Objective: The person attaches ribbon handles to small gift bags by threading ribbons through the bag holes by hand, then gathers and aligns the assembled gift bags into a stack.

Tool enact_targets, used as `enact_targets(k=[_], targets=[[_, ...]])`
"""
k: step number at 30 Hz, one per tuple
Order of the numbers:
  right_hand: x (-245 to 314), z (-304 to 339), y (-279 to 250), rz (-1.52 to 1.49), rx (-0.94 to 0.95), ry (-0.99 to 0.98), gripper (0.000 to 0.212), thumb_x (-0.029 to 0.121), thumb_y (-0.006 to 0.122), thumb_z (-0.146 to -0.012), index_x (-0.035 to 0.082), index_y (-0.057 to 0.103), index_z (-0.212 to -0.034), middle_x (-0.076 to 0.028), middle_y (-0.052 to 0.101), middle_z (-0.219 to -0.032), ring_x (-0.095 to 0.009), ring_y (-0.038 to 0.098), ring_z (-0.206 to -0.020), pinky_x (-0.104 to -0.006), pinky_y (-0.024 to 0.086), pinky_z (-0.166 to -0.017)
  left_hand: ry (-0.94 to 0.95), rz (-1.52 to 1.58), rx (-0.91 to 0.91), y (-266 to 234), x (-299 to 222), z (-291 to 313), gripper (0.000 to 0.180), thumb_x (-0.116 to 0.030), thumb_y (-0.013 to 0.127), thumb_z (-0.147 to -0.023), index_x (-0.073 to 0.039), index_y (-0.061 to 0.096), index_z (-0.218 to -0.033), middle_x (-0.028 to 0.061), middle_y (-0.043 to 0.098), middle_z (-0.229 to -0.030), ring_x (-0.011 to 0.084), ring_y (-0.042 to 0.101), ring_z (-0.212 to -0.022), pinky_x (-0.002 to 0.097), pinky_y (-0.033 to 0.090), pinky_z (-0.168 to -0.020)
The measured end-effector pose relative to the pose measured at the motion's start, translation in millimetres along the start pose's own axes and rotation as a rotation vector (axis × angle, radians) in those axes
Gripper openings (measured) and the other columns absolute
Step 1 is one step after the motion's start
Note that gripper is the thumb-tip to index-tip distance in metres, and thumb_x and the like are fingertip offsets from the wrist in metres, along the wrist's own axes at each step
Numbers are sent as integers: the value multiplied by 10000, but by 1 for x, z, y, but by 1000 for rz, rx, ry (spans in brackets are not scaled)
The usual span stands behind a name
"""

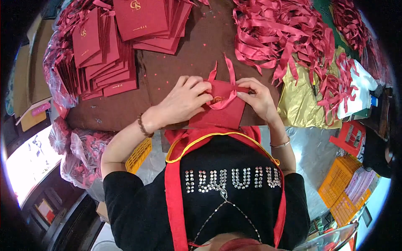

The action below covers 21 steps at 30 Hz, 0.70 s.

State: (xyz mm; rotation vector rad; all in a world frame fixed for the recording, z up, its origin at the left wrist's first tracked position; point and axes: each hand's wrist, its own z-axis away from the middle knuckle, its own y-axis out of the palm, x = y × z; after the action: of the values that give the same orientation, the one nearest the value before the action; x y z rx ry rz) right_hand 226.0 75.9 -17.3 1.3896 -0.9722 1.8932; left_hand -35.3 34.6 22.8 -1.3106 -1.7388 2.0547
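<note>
A flat red paper bag [220, 116] lies at the near edge of the brown table, in front of my chest. My left hand [186, 99] is closed on its upper left part, fingers curled over the edge. On the other side my right hand [258, 99] pinches a pink-red ribbon [226, 103] at the upper right corner of the bag. The ribbon loops across the bag's front, and two loose ends stick up beyond its far edge. My fingertips partly hide where the ribbon meets the bag.
Stacks of red bags [140, 19] with gold print stand at the far left. A big heap of ribbons [284, 33] lies far right, beside gold wrapping [301, 98]. Orange crates [339, 184] stand on the floor at right. Plastic sacks [83, 157] sit below the table at left.
</note>
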Motion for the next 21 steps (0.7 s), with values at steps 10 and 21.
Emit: enact_targets(k=[10, 21], targets=[[3, 4, 4, -7, -30, -2, 174, 13, 642, -794, -21, 612, -962, -63, 568, -1093, -126, 535, -981, -214, 448, -715, -137, 165, 46, -12, -6, -23, 475, -55, 654, -737, -114, 505, -1185, 60, 561, -881, 248, 495, -864, 362, 357, -785], [10, 4, 6, 1, 7, -80, 167, 19, 652, -785, -14, 607, -942, -76, 551, -1126, -127, 525, -976, -215, 427, -715, -606, 440, -33, 1, 39, -38, 279, -187, 519, -915, -29, 549, -1144, 95, 628, -999, 163, 602, -772, 295, 475, -699]])
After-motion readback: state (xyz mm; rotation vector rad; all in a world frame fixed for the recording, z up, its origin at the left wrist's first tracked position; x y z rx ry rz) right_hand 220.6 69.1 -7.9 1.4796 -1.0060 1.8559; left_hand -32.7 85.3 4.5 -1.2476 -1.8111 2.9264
